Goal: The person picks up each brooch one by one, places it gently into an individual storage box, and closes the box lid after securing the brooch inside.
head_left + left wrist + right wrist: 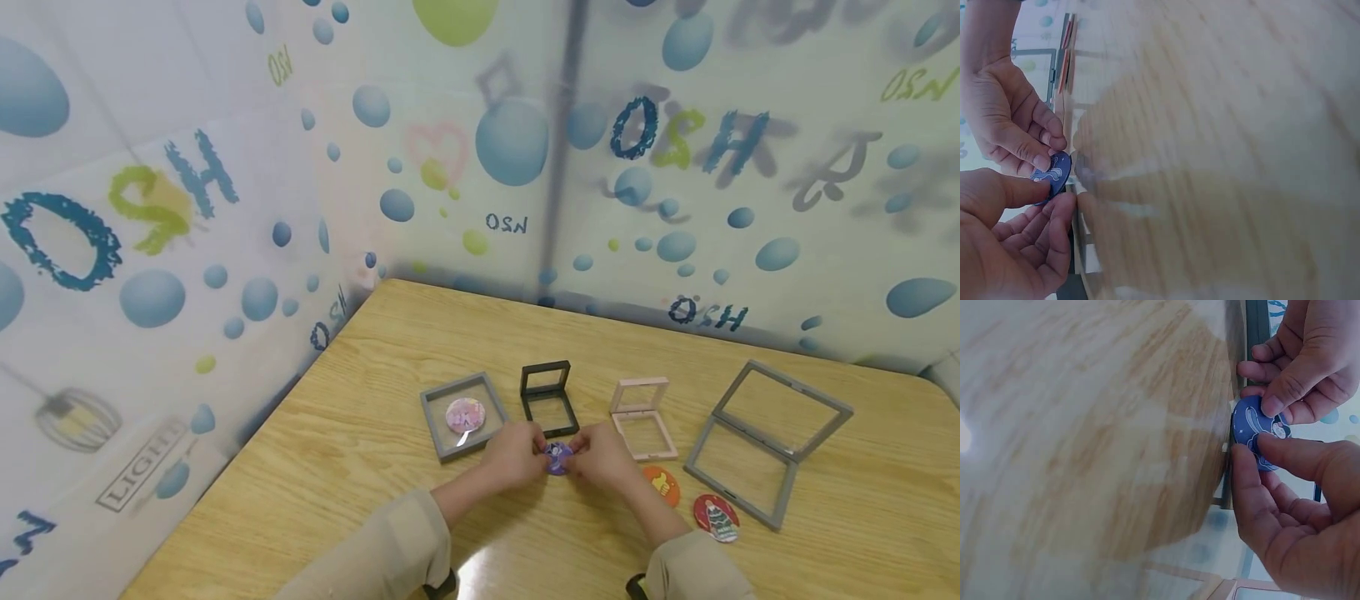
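Note:
A round purple-blue badge (557, 458) with a pale cartoon figure is held between both hands, tilted close over the table. My left hand (516, 455) pinches its left edge, thumb on the printed face and fingers behind. On the opposite edge my right hand (603, 456) pinches in the same way. Both thumbs show on the face of the badge (1252, 428) in the right wrist view. Just beyond the hands stands a small black display frame (550, 432), its lid raised. Left of them lies a grey frame (435, 425) with a pink badge (466, 415) in it.
Right of the hands stand a pink frame (652, 455) and a large grey frame (738, 500), both with lids raised. An orange badge (663, 485) and a red Christmas-tree badge (717, 517) lie before them on the wooden table (360, 400). Printed curtains (450, 192) hang behind.

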### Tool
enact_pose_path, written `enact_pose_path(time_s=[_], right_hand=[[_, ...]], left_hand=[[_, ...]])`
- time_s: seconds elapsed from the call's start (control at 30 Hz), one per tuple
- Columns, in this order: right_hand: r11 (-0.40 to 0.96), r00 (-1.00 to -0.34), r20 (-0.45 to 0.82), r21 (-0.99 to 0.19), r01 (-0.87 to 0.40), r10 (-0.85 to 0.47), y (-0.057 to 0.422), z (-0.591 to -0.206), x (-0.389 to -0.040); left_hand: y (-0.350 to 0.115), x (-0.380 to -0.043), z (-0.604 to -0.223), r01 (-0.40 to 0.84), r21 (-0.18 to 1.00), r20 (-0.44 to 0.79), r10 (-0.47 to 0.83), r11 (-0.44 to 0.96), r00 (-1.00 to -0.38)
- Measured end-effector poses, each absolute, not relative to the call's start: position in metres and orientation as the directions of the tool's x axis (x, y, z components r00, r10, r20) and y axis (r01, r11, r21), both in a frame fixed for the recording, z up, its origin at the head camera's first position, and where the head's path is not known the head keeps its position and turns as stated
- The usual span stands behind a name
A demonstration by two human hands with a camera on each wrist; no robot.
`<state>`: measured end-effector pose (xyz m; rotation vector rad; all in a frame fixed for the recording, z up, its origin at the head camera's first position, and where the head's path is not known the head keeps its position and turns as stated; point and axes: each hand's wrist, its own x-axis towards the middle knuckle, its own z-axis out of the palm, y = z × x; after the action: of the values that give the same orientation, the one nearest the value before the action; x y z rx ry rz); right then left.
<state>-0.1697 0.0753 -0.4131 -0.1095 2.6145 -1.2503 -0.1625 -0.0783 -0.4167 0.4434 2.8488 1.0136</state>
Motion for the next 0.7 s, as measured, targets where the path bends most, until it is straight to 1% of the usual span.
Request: enact_pose_path(time_s=[0.17, 0.3, 0.53, 0.7], right_hand=[[0.545, -0.965, -0.215, -0.833, 0.099, -0.153, 0.076, -0.413, -0.173], [0.514, -0.965, -0.223, -0.849, 0.122, -0.140, 0.077, -0.412, -0.177], [0.456, -0.971, -0.211, -0.879, 0.138, -0.111, 0.073, -0.411, -0.189], [0.438, -0.979, -0.192, -0.887, 0.142, -0.070, 0.067, -0.407, -0.199]], left_hand=[[-0.081, -0.165, -0.414, 0.254, 0.654, 0.057, 0.289, 0.713, -0.956], [-0.081, -0.170, -0.411, 0.236, 0.686, 0.072, 0.258, 0.688, -0.963], [-0.081, -0.183, -0.411, 0.159, 0.741, 0.052, 0.180, 0.652, -0.982], [-0.080, -0.194, -0.409, 0.113, 0.777, 0.025, 0.149, 0.620, -0.989]])
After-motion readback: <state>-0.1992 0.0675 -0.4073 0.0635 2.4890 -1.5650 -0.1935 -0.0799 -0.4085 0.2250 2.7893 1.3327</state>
